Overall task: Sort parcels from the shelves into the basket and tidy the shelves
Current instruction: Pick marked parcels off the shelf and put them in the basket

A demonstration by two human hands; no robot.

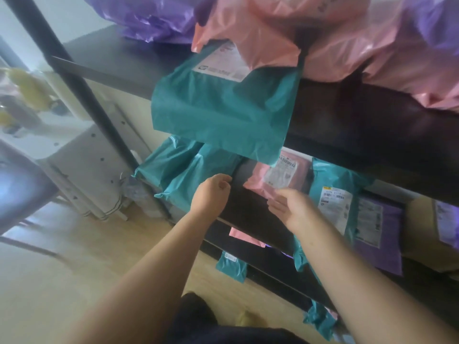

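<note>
Here, bare shelf edge (239, 194) lies between left hand (213, 192) and right hand (291, 207)

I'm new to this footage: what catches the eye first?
A big teal parcel droops over the upper shelf's front edge, under a heap of pink parcels. Below it, the left hand and right hand reach toward the middle shelf, between a crumpled teal parcel and a pink labelled parcel.

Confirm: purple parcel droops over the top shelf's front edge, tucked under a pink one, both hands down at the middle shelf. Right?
Wrong colour. The head view shows the drooping parcel is teal, not purple. The rest holds: it is tucked under a pink parcel on the top shelf, and the left hand and right hand are down at the middle shelf.
</note>
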